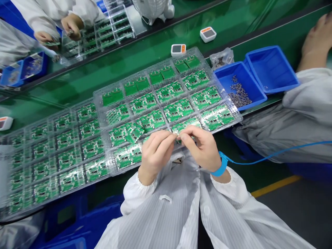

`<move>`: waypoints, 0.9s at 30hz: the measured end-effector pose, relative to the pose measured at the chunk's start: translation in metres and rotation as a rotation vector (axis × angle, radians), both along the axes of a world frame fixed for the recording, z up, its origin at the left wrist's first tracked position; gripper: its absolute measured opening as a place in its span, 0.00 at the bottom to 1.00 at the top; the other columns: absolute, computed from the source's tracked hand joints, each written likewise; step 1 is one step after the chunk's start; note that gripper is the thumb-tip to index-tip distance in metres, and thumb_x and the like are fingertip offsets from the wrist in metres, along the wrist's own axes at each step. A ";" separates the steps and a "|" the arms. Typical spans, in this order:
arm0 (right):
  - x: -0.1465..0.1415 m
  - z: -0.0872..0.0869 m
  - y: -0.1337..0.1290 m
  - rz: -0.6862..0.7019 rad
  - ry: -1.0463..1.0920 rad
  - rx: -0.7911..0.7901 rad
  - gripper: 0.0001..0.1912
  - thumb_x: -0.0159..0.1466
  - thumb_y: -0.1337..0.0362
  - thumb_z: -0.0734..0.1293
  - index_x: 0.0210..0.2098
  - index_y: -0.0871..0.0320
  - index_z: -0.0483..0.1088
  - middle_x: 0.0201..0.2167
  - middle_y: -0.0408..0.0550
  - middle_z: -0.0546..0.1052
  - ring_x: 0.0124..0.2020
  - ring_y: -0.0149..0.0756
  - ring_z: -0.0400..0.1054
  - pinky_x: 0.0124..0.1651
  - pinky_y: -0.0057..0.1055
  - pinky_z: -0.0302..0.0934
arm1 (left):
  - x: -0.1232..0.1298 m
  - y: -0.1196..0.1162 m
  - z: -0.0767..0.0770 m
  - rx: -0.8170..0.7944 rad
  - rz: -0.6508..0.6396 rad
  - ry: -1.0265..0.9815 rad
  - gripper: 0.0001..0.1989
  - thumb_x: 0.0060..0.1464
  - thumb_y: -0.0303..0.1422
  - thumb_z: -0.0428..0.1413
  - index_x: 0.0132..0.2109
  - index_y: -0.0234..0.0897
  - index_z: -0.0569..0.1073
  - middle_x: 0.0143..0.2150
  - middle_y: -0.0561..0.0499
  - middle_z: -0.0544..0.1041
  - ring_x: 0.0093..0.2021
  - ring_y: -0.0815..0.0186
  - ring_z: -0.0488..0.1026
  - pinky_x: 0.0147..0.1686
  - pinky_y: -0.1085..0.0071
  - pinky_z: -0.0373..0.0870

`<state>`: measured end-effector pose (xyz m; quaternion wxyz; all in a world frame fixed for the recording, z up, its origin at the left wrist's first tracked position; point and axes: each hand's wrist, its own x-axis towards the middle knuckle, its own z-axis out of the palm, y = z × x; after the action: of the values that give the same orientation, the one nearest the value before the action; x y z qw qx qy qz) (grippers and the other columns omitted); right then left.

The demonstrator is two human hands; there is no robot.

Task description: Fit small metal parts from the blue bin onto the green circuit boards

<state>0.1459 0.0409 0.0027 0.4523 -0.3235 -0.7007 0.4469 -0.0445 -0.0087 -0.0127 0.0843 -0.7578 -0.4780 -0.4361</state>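
Note:
My left hand (157,152) and my right hand (201,147) meet above the front edge of a clear plastic tray (112,172). The fingertips of both are pinched close together. Whatever lies between them is too small to make out. My right wrist wears a blue strap (220,165) with a blue cord. Green circuit boards (178,109) fill the tray's compartments. One circuit board (135,132) lies askew over its neighbours, to the left of my left hand. Just beyond my fingers, another board (190,123) is partly hidden by them.
A blue bin (220,74) of small metal parts (240,95) stands right of the tray, beside another blue bin (272,69) and a plastic bag (222,57). White-orange devices (178,49) sit behind. A second board tray (55,152) adjoins at left. Co-workers' hands (72,26) are across and at right.

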 end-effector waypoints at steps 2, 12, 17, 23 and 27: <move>0.005 -0.003 0.009 -0.051 -0.117 0.056 0.13 0.82 0.62 0.65 0.41 0.55 0.76 0.34 0.44 0.79 0.35 0.36 0.73 0.41 0.35 0.66 | -0.003 -0.001 0.003 -0.059 0.041 -0.040 0.15 0.67 0.18 0.65 0.55 0.39 0.80 0.46 0.46 0.87 0.47 0.60 0.86 0.50 0.63 0.85; 0.012 -0.011 0.041 0.086 -0.904 0.289 0.10 0.81 0.63 0.69 0.45 0.57 0.82 0.42 0.52 0.84 0.47 0.48 0.73 0.48 0.41 0.52 | -0.024 -0.006 0.011 -0.186 0.159 -0.098 0.11 0.67 0.20 0.64 0.51 0.39 0.81 0.45 0.47 0.86 0.45 0.61 0.85 0.44 0.65 0.83; 0.014 -0.003 0.036 0.067 -0.585 0.248 0.09 0.80 0.60 0.71 0.52 0.55 0.83 0.45 0.51 0.86 0.45 0.44 0.78 0.50 0.40 0.60 | -0.020 -0.011 0.016 -0.318 0.094 -0.286 0.07 0.69 0.22 0.64 0.47 0.40 0.81 0.42 0.50 0.86 0.40 0.66 0.82 0.37 0.69 0.78; -0.007 -0.002 0.020 0.107 -0.134 0.292 0.08 0.78 0.57 0.75 0.53 0.49 0.86 0.44 0.47 0.89 0.45 0.41 0.84 0.50 0.41 0.72 | -0.012 -0.011 0.015 -0.467 -0.054 -0.626 0.01 0.71 0.30 0.66 0.47 0.41 0.83 0.41 0.50 0.86 0.40 0.66 0.81 0.36 0.71 0.79; -0.015 -0.003 0.015 0.062 -0.128 0.293 0.06 0.76 0.60 0.77 0.51 0.47 0.87 0.44 0.47 0.89 0.44 0.42 0.84 0.49 0.42 0.75 | -0.009 -0.012 0.014 -0.440 -0.039 -0.601 0.01 0.72 0.31 0.66 0.46 0.41 0.84 0.41 0.49 0.86 0.39 0.66 0.82 0.35 0.71 0.79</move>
<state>0.1312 0.0561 0.0001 0.4352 -0.2600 -0.7953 0.3323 -0.0537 -0.0209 0.0010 -0.2331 -0.6048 -0.5491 -0.5276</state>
